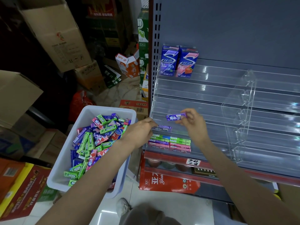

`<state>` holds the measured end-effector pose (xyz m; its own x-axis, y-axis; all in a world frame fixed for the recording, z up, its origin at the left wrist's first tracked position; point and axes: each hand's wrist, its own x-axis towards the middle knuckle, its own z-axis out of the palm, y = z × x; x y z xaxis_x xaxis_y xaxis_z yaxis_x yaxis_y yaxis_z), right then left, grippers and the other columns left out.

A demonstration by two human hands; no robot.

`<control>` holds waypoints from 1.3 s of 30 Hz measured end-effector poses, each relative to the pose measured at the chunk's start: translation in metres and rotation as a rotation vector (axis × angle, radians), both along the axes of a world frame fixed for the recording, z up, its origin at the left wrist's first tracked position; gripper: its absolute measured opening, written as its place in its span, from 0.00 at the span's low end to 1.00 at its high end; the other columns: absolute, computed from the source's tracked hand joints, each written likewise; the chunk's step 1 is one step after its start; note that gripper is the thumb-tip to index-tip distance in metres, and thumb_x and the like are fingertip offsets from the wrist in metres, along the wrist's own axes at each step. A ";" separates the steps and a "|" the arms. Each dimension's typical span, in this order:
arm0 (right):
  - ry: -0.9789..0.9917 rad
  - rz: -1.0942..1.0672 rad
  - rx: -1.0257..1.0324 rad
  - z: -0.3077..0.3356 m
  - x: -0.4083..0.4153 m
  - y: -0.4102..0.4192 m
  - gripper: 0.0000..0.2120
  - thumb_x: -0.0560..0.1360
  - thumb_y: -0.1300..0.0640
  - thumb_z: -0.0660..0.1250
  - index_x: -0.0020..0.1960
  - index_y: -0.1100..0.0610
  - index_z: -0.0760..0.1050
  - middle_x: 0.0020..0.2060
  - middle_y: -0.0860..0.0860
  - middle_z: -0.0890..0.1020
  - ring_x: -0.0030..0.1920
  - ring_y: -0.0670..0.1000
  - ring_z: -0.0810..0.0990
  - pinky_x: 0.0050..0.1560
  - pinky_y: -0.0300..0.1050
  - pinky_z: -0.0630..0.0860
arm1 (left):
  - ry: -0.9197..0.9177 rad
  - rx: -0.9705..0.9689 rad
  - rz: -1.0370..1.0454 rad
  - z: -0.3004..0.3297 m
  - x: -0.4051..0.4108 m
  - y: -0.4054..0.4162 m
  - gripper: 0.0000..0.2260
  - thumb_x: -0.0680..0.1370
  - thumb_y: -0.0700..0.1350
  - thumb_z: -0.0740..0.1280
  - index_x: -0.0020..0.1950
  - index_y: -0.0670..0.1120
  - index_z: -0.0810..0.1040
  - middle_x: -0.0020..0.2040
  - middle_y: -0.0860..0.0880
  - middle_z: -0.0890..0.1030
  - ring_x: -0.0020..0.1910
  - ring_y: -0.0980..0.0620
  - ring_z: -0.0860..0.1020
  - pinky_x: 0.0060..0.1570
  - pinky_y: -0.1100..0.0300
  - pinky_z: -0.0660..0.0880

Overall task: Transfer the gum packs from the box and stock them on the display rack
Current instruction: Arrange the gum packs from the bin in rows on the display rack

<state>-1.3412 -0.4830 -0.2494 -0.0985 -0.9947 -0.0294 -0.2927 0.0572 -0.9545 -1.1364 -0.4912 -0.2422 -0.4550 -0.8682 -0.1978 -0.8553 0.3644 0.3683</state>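
Observation:
A white plastic box (107,109) on the floor holds several loose gum packs (97,138) in green, purple and pink. To its right stands a clear tiered display rack (203,101). My right hand (193,120) holds a purple gum pack (175,117) just above a lower tier. My left hand (139,132) pinches the end of another purple gum pack (164,127) lying on the tier below. Rows of green, purple and pink packs (170,142) fill the bottom tiers. Two upright gum cartons (178,62) stand on the top tier.
Cardboard boxes (55,34) crowd the floor at left and behind the white box. A red carton (167,182) sits on the shelf under the rack. The rack's right half and middle tiers hold nothing. My shoe (123,207) is on the tiled floor.

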 end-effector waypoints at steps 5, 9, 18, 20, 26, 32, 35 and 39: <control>0.387 0.128 0.009 -0.001 0.010 0.000 0.06 0.77 0.63 0.64 0.52 0.56 0.74 0.43 0.53 0.80 0.43 0.53 0.82 0.40 0.43 0.78 | 0.010 -0.003 0.000 0.002 0.000 -0.001 0.17 0.81 0.41 0.57 0.69 0.49 0.71 0.68 0.54 0.69 0.60 0.50 0.73 0.51 0.54 0.74; 0.563 0.191 -0.012 0.001 0.011 -0.009 0.06 0.76 0.61 0.65 0.53 0.60 0.77 0.45 0.53 0.82 0.43 0.47 0.76 0.42 0.30 0.67 | 0.030 -0.001 0.012 0.002 0.001 -0.001 0.16 0.81 0.41 0.57 0.68 0.49 0.71 0.68 0.53 0.69 0.60 0.50 0.73 0.52 0.55 0.74; 0.720 0.271 -0.044 -0.002 0.013 -0.015 0.08 0.76 0.64 0.65 0.54 0.60 0.79 0.48 0.56 0.83 0.47 0.55 0.80 0.53 0.51 0.76 | 0.086 0.029 0.008 0.002 0.004 0.000 0.17 0.80 0.40 0.60 0.68 0.48 0.70 0.67 0.53 0.69 0.59 0.51 0.73 0.52 0.57 0.74; 0.675 0.302 -0.021 -0.004 0.014 -0.013 0.10 0.76 0.67 0.64 0.55 0.61 0.79 0.51 0.56 0.82 0.51 0.54 0.80 0.57 0.43 0.75 | 0.078 0.024 0.008 0.003 0.003 -0.001 0.17 0.80 0.40 0.59 0.69 0.48 0.70 0.67 0.52 0.70 0.59 0.51 0.73 0.51 0.58 0.72; 0.574 0.358 0.054 -0.005 0.012 -0.011 0.12 0.77 0.67 0.61 0.58 0.61 0.78 0.54 0.55 0.82 0.54 0.51 0.79 0.56 0.32 0.69 | 0.028 -0.029 -0.029 0.004 0.000 -0.003 0.22 0.80 0.39 0.58 0.74 0.50 0.63 0.73 0.55 0.63 0.66 0.52 0.70 0.56 0.54 0.73; 0.569 0.402 0.088 -0.005 0.012 -0.011 0.12 0.78 0.57 0.64 0.60 0.60 0.76 0.55 0.54 0.79 0.54 0.50 0.77 0.53 0.33 0.68 | -0.117 -0.053 -0.081 -0.002 -0.005 -0.005 0.20 0.81 0.41 0.57 0.74 0.49 0.63 0.72 0.52 0.63 0.62 0.49 0.72 0.50 0.53 0.74; 0.644 0.467 0.095 -0.007 0.007 -0.008 0.18 0.77 0.54 0.65 0.65 0.59 0.72 0.58 0.54 0.76 0.59 0.52 0.74 0.58 0.38 0.66 | -0.115 -0.080 -0.094 -0.004 -0.005 -0.005 0.20 0.81 0.42 0.57 0.73 0.49 0.64 0.71 0.52 0.64 0.62 0.49 0.72 0.48 0.54 0.73; 0.707 0.459 0.053 -0.010 0.008 -0.007 0.18 0.77 0.58 0.64 0.67 0.59 0.71 0.60 0.55 0.75 0.59 0.53 0.74 0.60 0.40 0.66 | -0.159 -0.157 -0.072 -0.006 -0.005 -0.004 0.19 0.81 0.43 0.57 0.72 0.49 0.66 0.70 0.52 0.67 0.65 0.50 0.68 0.53 0.54 0.71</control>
